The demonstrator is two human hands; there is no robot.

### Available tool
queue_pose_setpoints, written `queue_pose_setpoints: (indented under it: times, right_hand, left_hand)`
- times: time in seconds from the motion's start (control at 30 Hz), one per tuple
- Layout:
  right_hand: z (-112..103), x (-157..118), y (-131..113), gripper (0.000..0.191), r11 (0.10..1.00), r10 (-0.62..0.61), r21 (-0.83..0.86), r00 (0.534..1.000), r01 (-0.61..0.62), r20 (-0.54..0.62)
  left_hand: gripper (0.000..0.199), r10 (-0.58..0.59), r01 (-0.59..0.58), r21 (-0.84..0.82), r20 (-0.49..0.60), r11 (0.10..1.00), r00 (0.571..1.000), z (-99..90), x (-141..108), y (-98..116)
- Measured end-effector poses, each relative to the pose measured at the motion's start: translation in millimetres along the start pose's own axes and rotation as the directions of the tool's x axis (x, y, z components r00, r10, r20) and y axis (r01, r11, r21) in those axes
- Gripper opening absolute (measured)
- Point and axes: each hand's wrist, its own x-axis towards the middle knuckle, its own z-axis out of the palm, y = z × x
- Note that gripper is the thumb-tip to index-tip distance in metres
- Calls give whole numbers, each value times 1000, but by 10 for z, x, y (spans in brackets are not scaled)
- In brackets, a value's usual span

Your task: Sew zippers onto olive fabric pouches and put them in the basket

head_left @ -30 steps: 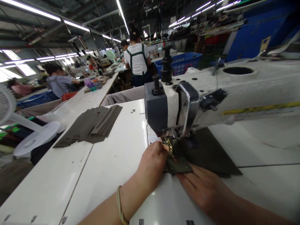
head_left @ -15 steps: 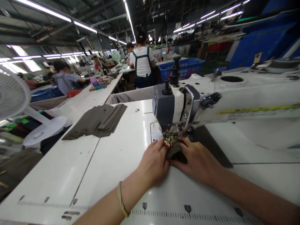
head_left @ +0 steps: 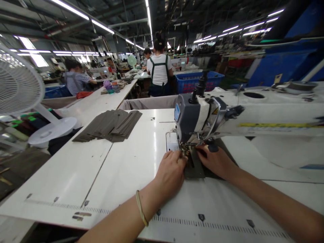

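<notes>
A dark grey fabric piece (head_left: 196,170) lies under the needle area of the sewing machine (head_left: 188,116). My left hand (head_left: 172,170), with a band on its wrist, rests at the left edge of the fabric, fingers bent close to the presser foot. On the other side, my right hand (head_left: 215,160) has its fingertips at the fabric's right side, just below the machine head; the fingers are partly hidden. More dark material (head_left: 226,152) shows behind the right hand. A fanned stack of grey pieces (head_left: 108,125) lies on the white table (head_left: 126,189) to the left.
A white fan (head_left: 53,130) stands at the left. Beyond the table are a blue basket (head_left: 199,81), a person in a white shirt (head_left: 159,69) and a seated person in stripes (head_left: 76,81). A measuring scale runs along the table's front edge.
My right hand has moved up and away from my left hand, uncovering more of the fabric between them. The camera view has shifted slightly.
</notes>
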Motion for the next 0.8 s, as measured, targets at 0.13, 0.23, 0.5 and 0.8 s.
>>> queue_pose_setpoints:
  times: [0.13,0.23,0.5,0.8]
  right_hand:
    - [30,40,50,18,998,38,56,999,-39,21]
    - [41,44,33,18,995,80,58,996,-82,26]
    - [90,52,-31,21,966,260,-5,965,-260,14]
    - [143,115,-30,26,930,363,-51,932,-363,1]
  left_hand:
    - [27,47,-50,72,42,996,998,-47,32,22]
    - [26,61,-68,106,76,992,995,-60,62,20]
    - [27,71,-82,115,99,990,993,-46,113,8]
    - [26,97,-105,100,85,989,992,-31,81,4]
